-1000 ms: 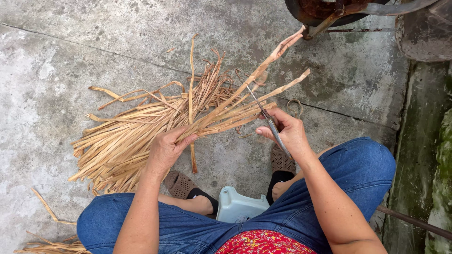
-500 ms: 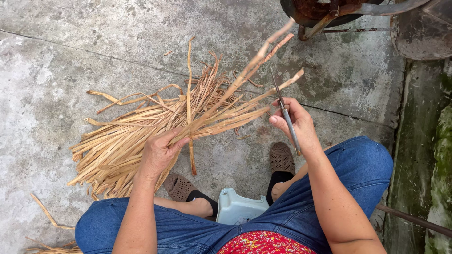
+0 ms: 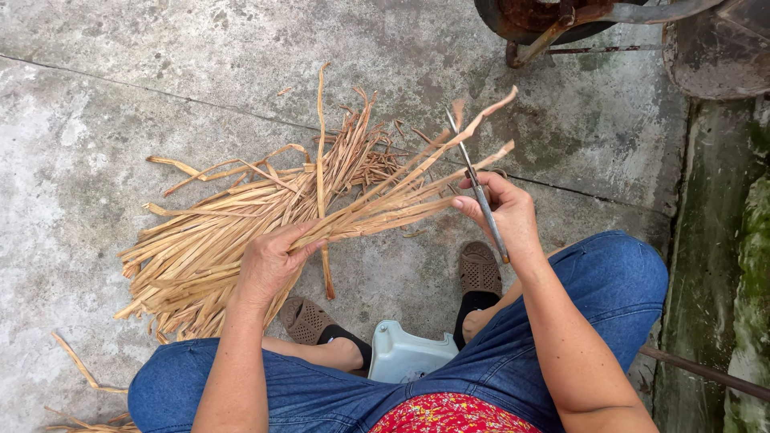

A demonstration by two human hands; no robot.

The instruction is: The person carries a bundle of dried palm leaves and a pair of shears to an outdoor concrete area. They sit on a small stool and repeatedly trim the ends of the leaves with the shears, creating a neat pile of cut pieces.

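Swung upright since a half-second back: long metal blade [image 3: 479, 192], now crossing the tips of the held strips instead of lying alongside them, with the right hand [image 3: 501, 212] drawn slightly lower and closer to the knee. Left hand [image 3: 269, 265] much as before, fingers [image 3: 309, 240] wrapped shut round the butt end of a small bunch of dried strips [image 3: 401, 200], thumb pressed on top. Right-hand fingers closed on the blade's handle, forefinger also touching the bunch near its far end (whether a strip is pinched against the steel, cannot tell).

Bunch held in the air between both hands, fanning out toward the upper right, tips splayed and curling. Below and to the left, on the concrete floor [image 3: 96, 144], a large loose pile of the same strips [image 3: 208, 240], touching the held bunch near the left hand.

Judged by look: very light, dry, stiff along the grain yet springy and easily split or snapped at the thin tips; edges likely sharp and splintery. Best taken near the thicker butt end, gathered tight, since loose ends slide past each other.

Nearby: brown sandals [image 3: 480, 269], a pale plastic stool [image 3: 409, 357] under blue denim-clad legs, a rusty metal stand [image 3: 545, 24] at the top.
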